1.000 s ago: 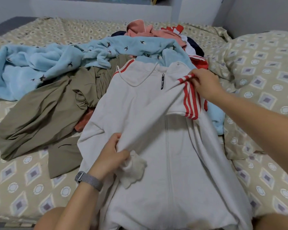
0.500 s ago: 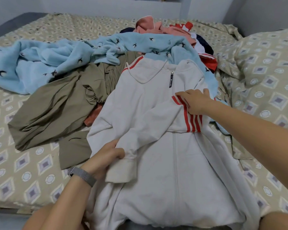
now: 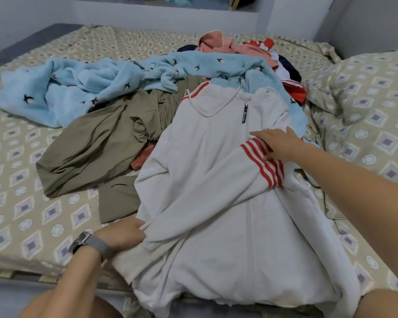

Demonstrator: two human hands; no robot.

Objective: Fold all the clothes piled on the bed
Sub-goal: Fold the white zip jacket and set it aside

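White zip jacket (image 3: 216, 180) under both hands, right hand (image 3: 277, 143) flat on striped sleeve, left hand (image 3: 122, 235) gripping cuff

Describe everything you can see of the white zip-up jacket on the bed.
The white jacket looks like soft fleece, zipped shut, with red stripes at the shoulders and a dark zipper pull at the collar. It lies front-up on the bed, overlapping the olive garment and blue blanket. One sleeve is folded across the chest. The right hand presses the striped shoulder; the left hand grips the cuff.
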